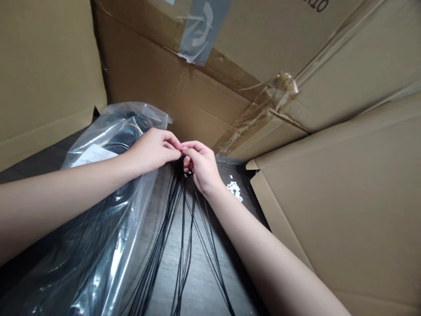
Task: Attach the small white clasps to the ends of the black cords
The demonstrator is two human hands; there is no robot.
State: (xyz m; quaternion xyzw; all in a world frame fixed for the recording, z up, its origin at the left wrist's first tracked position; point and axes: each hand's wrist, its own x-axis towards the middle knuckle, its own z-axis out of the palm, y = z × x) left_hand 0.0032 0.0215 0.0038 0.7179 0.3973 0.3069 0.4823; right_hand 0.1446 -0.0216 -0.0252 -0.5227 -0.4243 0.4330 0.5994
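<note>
My left hand [153, 151] and my right hand [204, 170] meet fingertip to fingertip over the far part of the table. Each is closed in a pinch. Thin black cords [169, 210] run from beneath the fingers toward me, fanned out in several strands. Some of them pass up into my right hand, where a tiny pale piece shows under its fingers. What my left fingertips pinch is too small and covered to name. Under my left forearm lies a clear plastic bag [134, 228] with many black cords inside and a white label [94, 154].
A small heap of white pieces [234, 189] lies on the dark table [166, 281] beyond my right wrist. Large cardboard boxes stand around it: one at left [46, 74], a taped one behind [144, 66], another at right [345, 188].
</note>
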